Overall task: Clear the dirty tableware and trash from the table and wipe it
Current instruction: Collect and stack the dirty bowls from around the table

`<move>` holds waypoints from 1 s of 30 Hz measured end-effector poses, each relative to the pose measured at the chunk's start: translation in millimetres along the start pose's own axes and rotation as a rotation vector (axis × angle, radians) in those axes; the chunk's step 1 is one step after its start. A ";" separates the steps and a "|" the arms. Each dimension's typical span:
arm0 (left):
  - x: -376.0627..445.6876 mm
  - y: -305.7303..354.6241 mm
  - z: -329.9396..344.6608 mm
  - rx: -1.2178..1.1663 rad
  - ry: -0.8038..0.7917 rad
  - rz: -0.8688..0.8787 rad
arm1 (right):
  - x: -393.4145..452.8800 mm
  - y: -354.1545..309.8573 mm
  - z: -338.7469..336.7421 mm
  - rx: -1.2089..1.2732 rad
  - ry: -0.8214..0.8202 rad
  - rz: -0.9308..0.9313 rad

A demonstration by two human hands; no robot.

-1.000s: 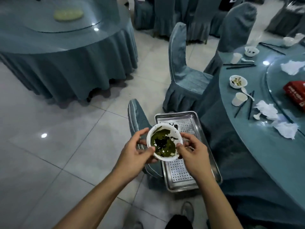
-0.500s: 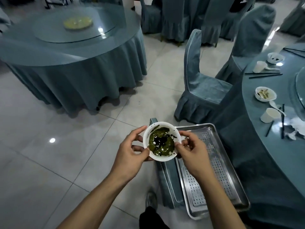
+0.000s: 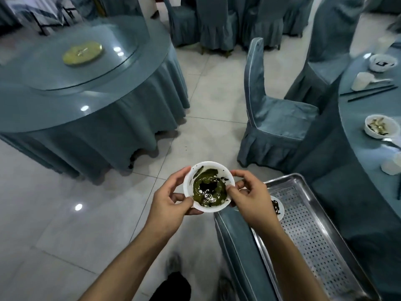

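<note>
Holding a white bowl (image 3: 208, 186) smeared with green sauce and dark scraps, the left hand (image 3: 171, 202) and the right hand (image 3: 252, 197) are each curled round opposite sides of its rim, with the bowl kept level above the tiled floor (image 3: 65, 213), just beside the metal tray (image 3: 325, 246). The tray is seen resting on a covered chair (image 3: 236, 246) at the lower right, and one other soiled white dish (image 3: 277, 206) already lies at its far end, partly hidden by the right hand. The task is judged to be at an early stage: little has been collected, and much is left on the dining table (image 3: 368, 153) at the right edge, where a bowl of food scraps (image 3: 380, 126), a second dirty bowl (image 3: 383, 63), a white cup (image 3: 363, 80), dark chopsticks (image 3: 368, 94) and another cup (image 3: 391, 165) are still laid out. No wiping can be confirmed, and no cloth is seen. A second covered chair (image 3: 275, 114) stands between the person and the table and would have to be passed or shifted for the far settings to be reached. Another round table (image 3: 86, 94) with a glass turntable stands well apart on the left. Spilling of the sauce is the likely risk if the bowl is tipped.
</note>
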State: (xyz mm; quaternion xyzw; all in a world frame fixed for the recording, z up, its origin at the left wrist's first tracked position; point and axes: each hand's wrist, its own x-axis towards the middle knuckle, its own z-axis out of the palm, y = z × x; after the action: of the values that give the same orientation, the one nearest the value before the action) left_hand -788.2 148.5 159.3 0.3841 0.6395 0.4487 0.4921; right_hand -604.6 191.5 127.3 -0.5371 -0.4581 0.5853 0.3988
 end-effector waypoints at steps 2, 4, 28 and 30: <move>28.8 2.6 -6.0 -0.010 -0.050 0.008 | 21.5 -0.1 8.1 -0.050 0.058 -0.006; 59.3 5.9 -15.3 -0.008 -0.089 0.023 | 42.2 -2.2 18.6 -0.072 0.114 -0.022; 396.2 124.0 39.9 0.149 -0.604 0.092 | 269.2 -21.7 -16.9 -1.076 0.891 -0.026; 417.6 136.1 64.7 0.175 -0.640 0.097 | 290.9 -24.8 -37.7 -1.092 0.928 0.006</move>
State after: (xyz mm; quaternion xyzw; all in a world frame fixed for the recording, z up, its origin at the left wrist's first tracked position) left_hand -810.6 591.9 162.6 0.5760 0.4698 0.2717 0.6114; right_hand -598.2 481.0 74.6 -0.8547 -0.4674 -0.0151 0.2252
